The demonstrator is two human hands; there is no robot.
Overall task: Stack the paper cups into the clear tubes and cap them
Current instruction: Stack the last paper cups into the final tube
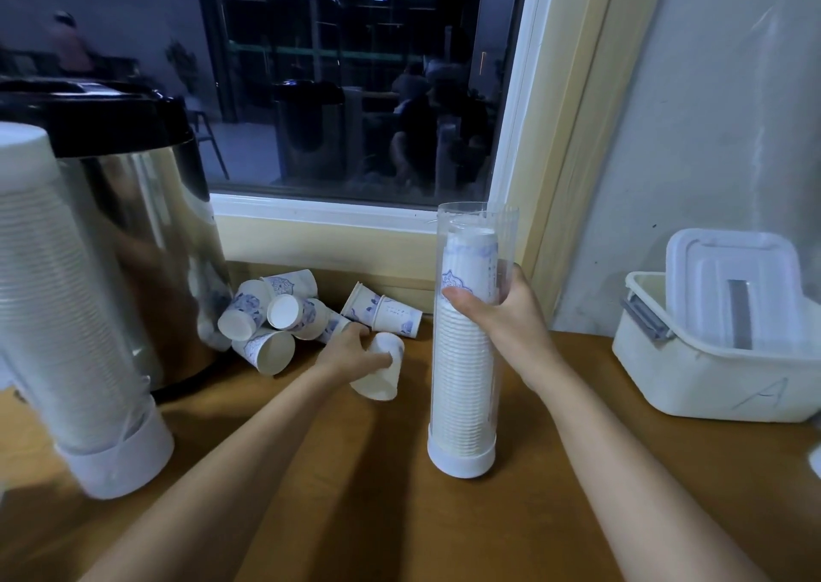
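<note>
R hand [502, 315] grips tall clear plastic tube [462, 381], nearly full, uncapped. L hand [351, 352] holds 1 white paper cup [383, 375]; loose blue-printed cups [284, 315] at tube's 10 o'clock left to stack.

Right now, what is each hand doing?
Left hand: closed around a loose paper cup.
Right hand: closed around the upright clear tube.
</note>
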